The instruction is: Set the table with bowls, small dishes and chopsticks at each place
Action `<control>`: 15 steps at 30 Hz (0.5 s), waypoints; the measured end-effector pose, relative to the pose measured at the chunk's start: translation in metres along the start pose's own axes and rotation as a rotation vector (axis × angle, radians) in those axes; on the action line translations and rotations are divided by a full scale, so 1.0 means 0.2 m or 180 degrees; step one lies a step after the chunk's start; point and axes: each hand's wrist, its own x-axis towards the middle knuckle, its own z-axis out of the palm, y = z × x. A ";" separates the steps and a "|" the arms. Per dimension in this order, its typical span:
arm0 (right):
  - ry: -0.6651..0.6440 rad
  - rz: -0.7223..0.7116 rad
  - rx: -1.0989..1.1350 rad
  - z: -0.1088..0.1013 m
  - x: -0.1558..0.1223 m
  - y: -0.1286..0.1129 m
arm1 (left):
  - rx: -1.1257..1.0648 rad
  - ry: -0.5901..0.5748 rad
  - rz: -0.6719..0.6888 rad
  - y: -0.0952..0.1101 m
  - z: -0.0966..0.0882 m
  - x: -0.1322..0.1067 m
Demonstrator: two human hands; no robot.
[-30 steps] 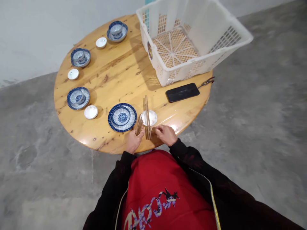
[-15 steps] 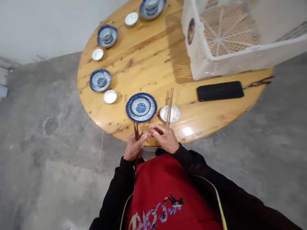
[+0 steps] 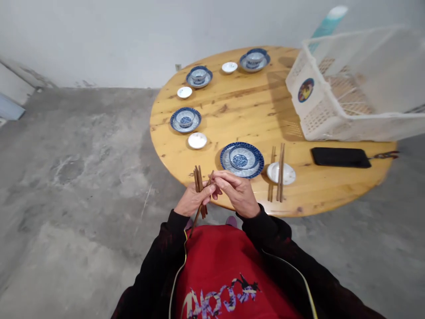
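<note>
My left hand (image 3: 192, 199) is closed round a bundle of brown chopsticks (image 3: 198, 179), their upper ends sticking out above the thumb. One chopstick (image 3: 196, 220) slants apart from the bundle, and its top end is pinched in the fingertips of my right hand (image 3: 239, 192). Both hands are close together over the near table edge. Just beyond them is a blue-and-white plate (image 3: 224, 160) with a bowl (image 3: 244, 156) on it. To its right, a pair of chopsticks (image 3: 281, 166) rests across a small white dish (image 3: 289, 174).
The round wooden table (image 3: 229, 119) also carries further plate-and-bowl sets, such as one plate (image 3: 174, 122) at the left, with small white dishes (image 3: 197, 140). A white plastic crate (image 3: 318, 119) stands at the right, behind a black phone (image 3: 341, 157) with a strap.
My view has swung left and up, so the table appears further right. One chopstick now slants out of the left-hand bundle, its end in my right fingers. The pair on the dish stays put.
</note>
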 end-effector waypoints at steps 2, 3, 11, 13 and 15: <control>0.0026 0.0104 0.0092 0.14 0.02 0.00 | 0.0037 -0.0039 0.0021 0.02 -0.12 -0.06; 0.0053 0.0167 0.0128 0.21 0.03 0.01 | 0.0066 -0.0067 0.0013 0.03 -0.17 -0.09; 0.0060 -0.0399 -0.0781 0.53 0.20 -0.08 | 0.0012 -0.0313 -0.0148 0.12 -0.45 -0.19; -0.0105 -0.0810 -0.1188 0.55 0.28 -0.13 | -0.0032 -0.0409 -0.0042 0.18 -0.48 -0.16; -0.0213 -0.1199 -0.1465 0.57 0.36 -0.19 | 0.0053 -0.0335 0.0088 0.23 -0.51 -0.10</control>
